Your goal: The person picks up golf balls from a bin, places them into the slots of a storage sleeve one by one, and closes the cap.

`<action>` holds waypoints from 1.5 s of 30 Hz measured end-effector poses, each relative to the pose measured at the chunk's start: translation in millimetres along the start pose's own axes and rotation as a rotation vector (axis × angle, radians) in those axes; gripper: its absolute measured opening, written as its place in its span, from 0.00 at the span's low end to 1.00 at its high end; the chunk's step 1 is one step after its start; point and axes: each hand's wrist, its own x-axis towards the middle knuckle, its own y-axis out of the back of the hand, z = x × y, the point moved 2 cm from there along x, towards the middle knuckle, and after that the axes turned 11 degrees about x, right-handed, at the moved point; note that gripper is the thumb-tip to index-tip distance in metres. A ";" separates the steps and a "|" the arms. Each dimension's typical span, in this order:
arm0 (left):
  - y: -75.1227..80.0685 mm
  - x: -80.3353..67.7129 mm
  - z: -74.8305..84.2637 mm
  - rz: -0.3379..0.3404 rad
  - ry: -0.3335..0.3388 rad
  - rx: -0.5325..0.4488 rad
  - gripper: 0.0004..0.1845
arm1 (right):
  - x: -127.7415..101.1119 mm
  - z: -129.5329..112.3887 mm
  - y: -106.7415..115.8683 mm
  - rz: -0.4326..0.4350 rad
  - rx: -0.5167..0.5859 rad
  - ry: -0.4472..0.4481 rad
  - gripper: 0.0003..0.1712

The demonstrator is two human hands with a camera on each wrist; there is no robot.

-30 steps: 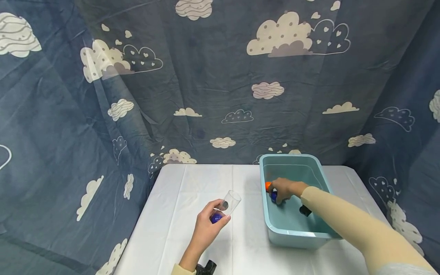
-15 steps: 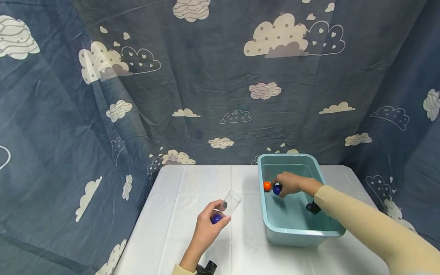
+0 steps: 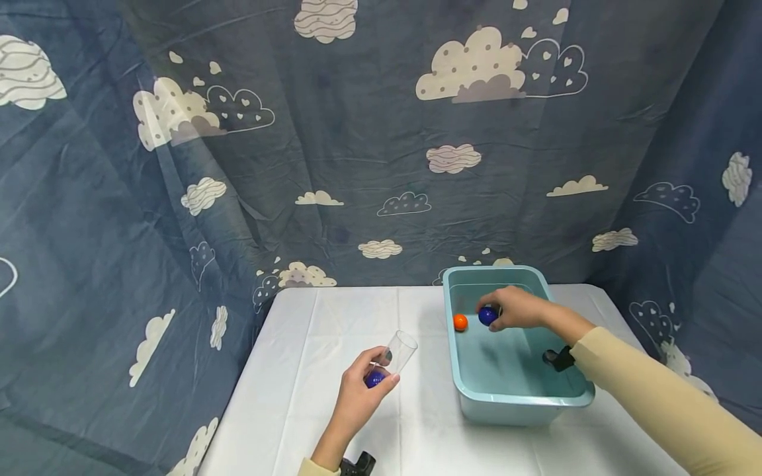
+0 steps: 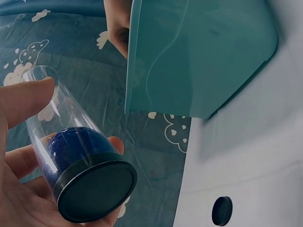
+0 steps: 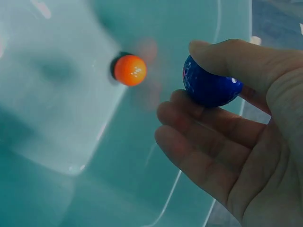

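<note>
1. Teal tub (image 3: 514, 408), right: walls presumably corral the orange ball (image 3: 460, 322) at left.
2. Left hand (image 3: 356, 395) grips the clear tube (image 4: 66, 111); its black base (image 4: 97, 191) likely retains the enclosed ball (image 4: 78, 146).
3. Right hand (image 3: 519, 308) pinches a blue ball (image 3: 487, 315) over the tub floor, height unclear.
4. Black cap (image 4: 222, 211): on the table (image 3: 333, 357).

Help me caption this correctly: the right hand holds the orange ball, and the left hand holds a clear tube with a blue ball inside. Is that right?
No: the right wrist view shows a blue ball in the right hand; the orange ball lies in the bin. The left hand does hold a clear tube with another blue ball inside.
</note>
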 end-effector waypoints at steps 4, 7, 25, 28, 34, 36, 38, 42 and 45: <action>-6.4 1.4 -17.7 -0.007 0.012 -0.006 0.25 | -6.4 -0.1 5.2 0.031 0.014 0.002 0.24; -8.7 1.3 -26.1 -0.022 0.003 -0.015 0.26 | -10.2 -0.6 7.4 0.049 0.035 -0.004 0.24; 1.5 -0.1 11.5 -0.055 0.021 0.011 0.24 | -28.2 -34.8 7.2 0.190 0.187 0.014 0.29; 2.6 -0.5 14.0 -0.055 0.016 0.007 0.24 | -29.3 -41.9 1.7 0.202 0.214 0.027 0.29; 0.4 -1.8 14.3 -0.071 0.011 -0.004 0.24 | -31.7 -57.1 -11.8 0.225 0.231 0.082 0.29; -2.5 -2.8 10.1 -0.081 0.018 -0.004 0.24 | -32.9 -62.5 -17.5 0.229 0.240 0.108 0.28; -6.0 -2.9 1.6 -0.085 0.022 0.000 0.25 | -32.2 -69.6 -22.6 0.225 0.256 0.140 0.28; -12.6 -2.7 -18.3 -0.084 0.019 0.011 0.27 | -30.7 -85.4 -34.7 0.200 0.308 0.199 0.27; -14.8 -2.2 -27.7 -0.083 0.006 -0.001 0.27 | -29.7 -97.9 -42.7 0.181 0.349 0.218 0.27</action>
